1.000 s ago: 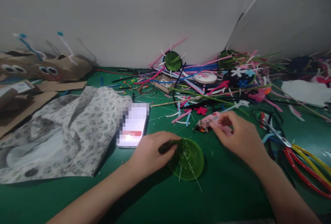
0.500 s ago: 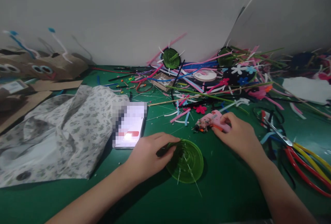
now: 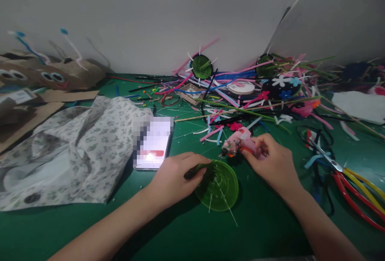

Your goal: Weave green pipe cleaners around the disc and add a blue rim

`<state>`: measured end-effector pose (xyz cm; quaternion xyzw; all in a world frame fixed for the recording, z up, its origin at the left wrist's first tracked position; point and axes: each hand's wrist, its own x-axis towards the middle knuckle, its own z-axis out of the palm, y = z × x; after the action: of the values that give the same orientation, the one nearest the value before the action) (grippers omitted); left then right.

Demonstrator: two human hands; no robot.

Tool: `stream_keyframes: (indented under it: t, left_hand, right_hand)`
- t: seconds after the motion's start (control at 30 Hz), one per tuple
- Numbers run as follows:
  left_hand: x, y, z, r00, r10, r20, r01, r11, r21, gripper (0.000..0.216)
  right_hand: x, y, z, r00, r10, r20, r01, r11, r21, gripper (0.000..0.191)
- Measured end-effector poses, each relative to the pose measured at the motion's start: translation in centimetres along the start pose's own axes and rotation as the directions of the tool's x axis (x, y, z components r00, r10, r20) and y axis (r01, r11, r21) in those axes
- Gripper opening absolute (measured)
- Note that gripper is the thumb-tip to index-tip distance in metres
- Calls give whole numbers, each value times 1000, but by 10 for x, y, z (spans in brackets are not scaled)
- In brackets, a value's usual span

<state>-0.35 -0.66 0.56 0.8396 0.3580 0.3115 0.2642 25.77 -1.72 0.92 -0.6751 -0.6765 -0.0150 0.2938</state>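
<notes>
My left hand (image 3: 177, 176) is closed at the upper left edge of a round green disc (image 3: 224, 196), its thumb and fingers pinching there. A dark strip shows between the fingers; I cannot make out whether it belongs to the disc. Ring-like ridges run round the disc, and thin clear strands of glue trail across it. A pink hot glue gun (image 3: 245, 138) is in my right hand (image 3: 273, 160), fingers wrapped round its handle. Its grimy nozzle end points left, above and right of the disc, apart from it.
A phone (image 3: 155, 142) and patterned cloth (image 3: 114, 136) lie left. Brown paper figures (image 3: 66, 74) stand behind them. Pipe cleaners (image 3: 231, 76), felt flowers (image 3: 281, 80) and another green disc (image 3: 202, 67) crowd the back. Red-and-yellow-handled pliers or cutters (image 3: 338, 167) lie at right.
My right hand has closed round the glue gun's handle and lifted it slightly, bringing the nozzle a little left and down. My left hand stays at the disc. The view has shifted slightly.
</notes>
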Motion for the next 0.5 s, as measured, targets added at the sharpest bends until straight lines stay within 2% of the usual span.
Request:
stream_keyframes:
  t: [0.5]
  left_hand:
    - [-2,1,1,1000,11,7,-11,1000,-18,22]
  right_hand:
    - [-3,-4,0,999,-31,21,31,999,-21,27]
